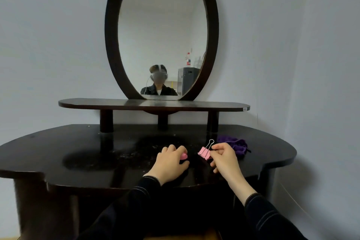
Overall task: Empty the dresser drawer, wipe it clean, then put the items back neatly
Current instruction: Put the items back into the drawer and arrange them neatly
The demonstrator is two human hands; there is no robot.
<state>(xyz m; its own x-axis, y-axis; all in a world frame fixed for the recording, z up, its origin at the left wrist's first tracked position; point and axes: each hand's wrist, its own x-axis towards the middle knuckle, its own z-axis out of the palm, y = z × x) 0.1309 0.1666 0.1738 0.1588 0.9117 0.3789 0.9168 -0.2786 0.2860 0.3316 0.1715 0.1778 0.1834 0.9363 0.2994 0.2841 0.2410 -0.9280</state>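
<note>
Head view: the left hand (171, 161) lies knuckles-up on the desk (78, 146), fingers curled over a small pink thing (184, 155) with the thumb closing in beside it; too little of the thing shows to tell what it is. Just beside it, the right hand (225, 159) pinches one wire handle of a pink binder clip (204, 153) between thumb and fingertips, while the other wire loop stands up above the clip. Whether the clip touches the desk or hangs just over it, I cannot tell. Behind the right hand, near the desk's right side, lies a crumpled purple knitted pouch (232, 144). Both arms wear dark sleeves. Farther back, a narrow shelf (97, 103) stands on short posts, and an oval mirror (162, 25) in a dark frame rises above it.
</note>
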